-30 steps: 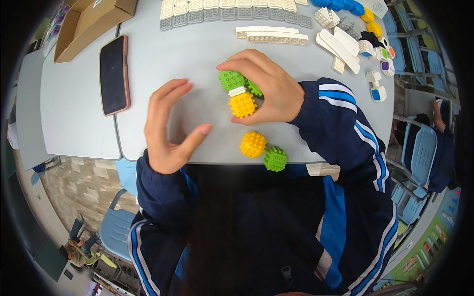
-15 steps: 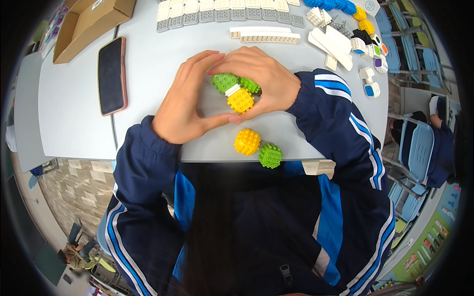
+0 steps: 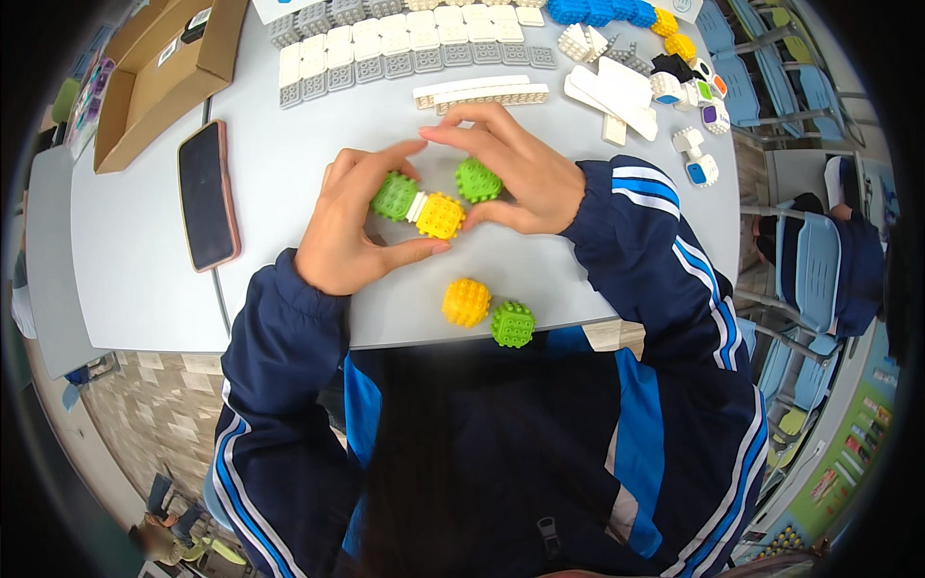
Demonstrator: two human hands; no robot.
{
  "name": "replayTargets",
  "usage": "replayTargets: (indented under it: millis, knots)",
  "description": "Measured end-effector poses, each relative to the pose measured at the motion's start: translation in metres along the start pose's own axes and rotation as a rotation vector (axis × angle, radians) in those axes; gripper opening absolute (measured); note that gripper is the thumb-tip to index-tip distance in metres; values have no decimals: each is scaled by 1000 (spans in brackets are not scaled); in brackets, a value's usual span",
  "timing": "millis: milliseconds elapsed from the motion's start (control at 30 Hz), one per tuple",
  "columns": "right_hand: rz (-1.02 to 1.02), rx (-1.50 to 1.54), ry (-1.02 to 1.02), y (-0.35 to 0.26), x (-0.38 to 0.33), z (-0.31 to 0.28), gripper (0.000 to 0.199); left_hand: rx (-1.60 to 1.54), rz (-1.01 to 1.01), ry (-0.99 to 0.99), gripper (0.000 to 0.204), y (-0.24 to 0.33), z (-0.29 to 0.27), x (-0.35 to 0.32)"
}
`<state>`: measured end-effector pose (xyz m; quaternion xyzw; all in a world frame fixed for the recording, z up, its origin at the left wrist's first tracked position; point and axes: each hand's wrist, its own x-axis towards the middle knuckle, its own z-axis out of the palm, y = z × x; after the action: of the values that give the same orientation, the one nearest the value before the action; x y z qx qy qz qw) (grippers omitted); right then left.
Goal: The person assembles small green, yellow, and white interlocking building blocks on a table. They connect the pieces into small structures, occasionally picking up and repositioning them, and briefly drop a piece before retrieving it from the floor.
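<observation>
A green studded cube block point(image 3: 393, 197) and a yellow one point(image 3: 440, 216) are joined by a short white connector point(image 3: 416, 206). My left hand point(image 3: 347, 226) curls around this pair, fingers at the green block's upper side and thumb below the yellow block. Arched over from the right, my right hand point(image 3: 520, 169) has its fingers and thumb apart. Its thumb tip is at the yellow block's right side. A loose green block point(image 3: 479, 180) sits in the curve of that hand. Closer to me lie another yellow block point(image 3: 466, 302) and another green block point(image 3: 513, 325).
A phone point(image 3: 207, 196) and an open cardboard box point(image 3: 164, 82) are at left. Rows of white and grey plates point(image 3: 414, 48) and white beams point(image 3: 482, 93) lie behind my hands. White panels point(image 3: 617, 101), blue blocks point(image 3: 597, 12) and small white modules point(image 3: 696, 154) are at right.
My fingertips and thumbs have moved apart. The joined pair now lies more level and farther left, away from the loose green block. The whole view has shifted slightly.
</observation>
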<state>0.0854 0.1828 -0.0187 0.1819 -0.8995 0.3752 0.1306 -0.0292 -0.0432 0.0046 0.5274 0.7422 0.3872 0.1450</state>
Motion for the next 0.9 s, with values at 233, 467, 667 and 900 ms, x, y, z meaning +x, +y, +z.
replayTargets:
  millis: [233,467,667,900]
  knots:
    - [59,-91,58,4,-26,-24,81,201,32,52,53,-7,5,3]
    - [114,-381,344,12,-22,-77,39,198,156,74,45,-2,13,13]
    - [210,-807,251,65,18,-110,22,140,249,1,41,-5,18,30]
    - [330,-1062,70,97,45,-86,13,74,245,45,39,-11,19,25]
